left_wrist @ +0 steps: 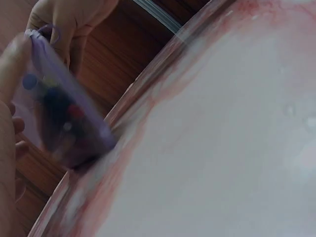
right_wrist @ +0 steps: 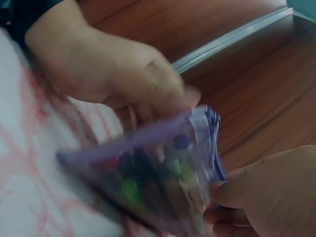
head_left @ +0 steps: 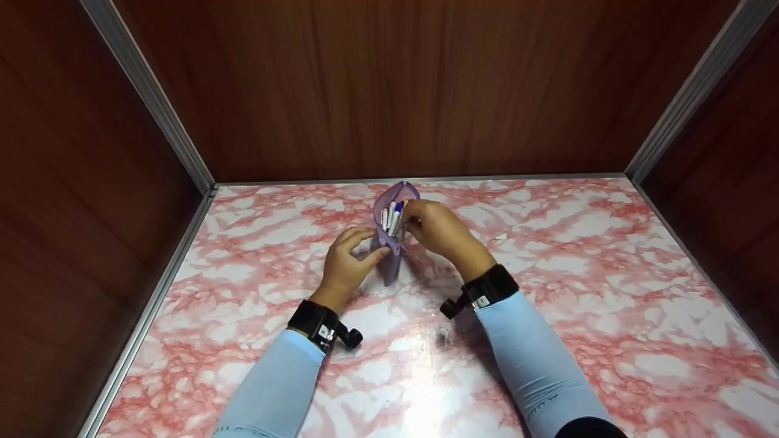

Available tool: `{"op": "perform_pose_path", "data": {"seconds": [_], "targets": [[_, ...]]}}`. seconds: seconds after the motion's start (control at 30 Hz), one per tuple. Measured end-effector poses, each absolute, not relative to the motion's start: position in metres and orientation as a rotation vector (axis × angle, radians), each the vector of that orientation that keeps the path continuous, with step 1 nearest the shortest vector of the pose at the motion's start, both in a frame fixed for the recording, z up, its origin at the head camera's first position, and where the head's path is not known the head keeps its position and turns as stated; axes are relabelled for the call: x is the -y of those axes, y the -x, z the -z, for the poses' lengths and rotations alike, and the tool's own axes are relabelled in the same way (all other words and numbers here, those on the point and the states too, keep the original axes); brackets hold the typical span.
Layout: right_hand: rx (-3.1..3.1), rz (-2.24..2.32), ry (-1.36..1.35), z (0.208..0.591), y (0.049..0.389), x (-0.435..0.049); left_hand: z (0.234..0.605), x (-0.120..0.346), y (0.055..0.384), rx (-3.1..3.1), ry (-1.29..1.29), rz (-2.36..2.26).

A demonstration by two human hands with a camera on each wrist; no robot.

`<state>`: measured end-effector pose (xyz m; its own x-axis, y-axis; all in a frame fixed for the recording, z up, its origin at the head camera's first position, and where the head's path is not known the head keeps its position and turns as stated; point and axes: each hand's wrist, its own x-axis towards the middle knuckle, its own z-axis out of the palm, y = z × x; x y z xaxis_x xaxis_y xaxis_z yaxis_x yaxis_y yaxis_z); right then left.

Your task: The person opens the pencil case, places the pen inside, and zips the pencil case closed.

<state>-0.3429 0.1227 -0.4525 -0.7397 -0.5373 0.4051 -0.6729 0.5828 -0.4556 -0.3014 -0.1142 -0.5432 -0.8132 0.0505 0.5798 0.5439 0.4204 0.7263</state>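
A see-through purple zip pouch (head_left: 393, 267) stands on edge on the table, its mouth gaping upward. Several pens or markers (head_left: 392, 216) show inside it, with white barrels and a blue cap. My left hand (head_left: 350, 258) holds the pouch's near end, thumb (head_left: 378, 254) on the zip edge and fingers along the left side. At the right rim my right hand (head_left: 441, 228) bends down, and in the right wrist view its fingers (right_wrist: 229, 195) pinch the zip edge. Blurred dark, red and green shapes show through the pouch wall (right_wrist: 148, 173).
The table (head_left: 243, 316) has a red and white marbled top. Dark wood panels (head_left: 389, 91) with grey metal edging (head_left: 146, 100) enclose it at the back and both sides. Each wrist wears a black strap (head_left: 492, 286) with a small camera.
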Motion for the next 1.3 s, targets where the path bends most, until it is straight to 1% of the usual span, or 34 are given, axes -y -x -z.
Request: {"op": "perform_pose_path", "data": {"seconds": [0.17,0.37,0.73,1.03,1.3], "targets": [[2.618,-0.803,-0.976,0.445,0.339,-0.125,0.545,0.115,0.3,2.17,0.549,1.376],[2.639,-0.783,-0.951,0.445,0.34,-0.123,0.545,0.113,0.299,2.112,0.615,1.362],[2.625,-0.804,-0.963,0.453,0.341,-0.115,0.545,0.111,0.299,2.167,0.626,1.135],[2.576,-1.008,-1.01,0.453,0.338,-0.112,0.545,0.109,0.302,2.056,0.61,1.132],[2.656,-1.173,-0.964,0.449,0.33,-0.1,0.547,0.109,0.301,2.021,0.616,1.096]]}}
